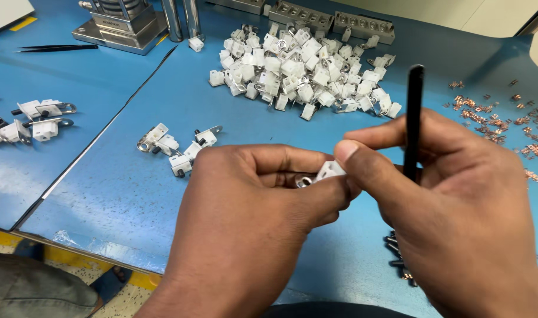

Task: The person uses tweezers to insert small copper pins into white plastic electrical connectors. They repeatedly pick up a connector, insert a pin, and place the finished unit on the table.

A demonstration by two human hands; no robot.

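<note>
Holding a small white plastic part (pixel 329 171) between both hands, the person works just above the blue surface (pixel 133 194). The left hand (pixel 251 212) pinches the part with finger and thumb, and a shiny metal ring (pixel 305 181) sticks out of it on the left. The right hand (pixel 457 212) pinches the part too, and also keeps a thin black tool (pixel 413 118) tucked upright between its fingers. So both grips are closed tight on the little part.

It looks like the fitting step, where the pieces of one part get put together. The next move seems to call for small, careful fingers and a steady hold, so nothing slips.

A big pile of white parts (pixel 301 68) lies farther back. A few done-looking parts (pixel 177 147) sit near the left hand. Tiny copper bits (pixel 495 121) are spread out on the right.
</note>
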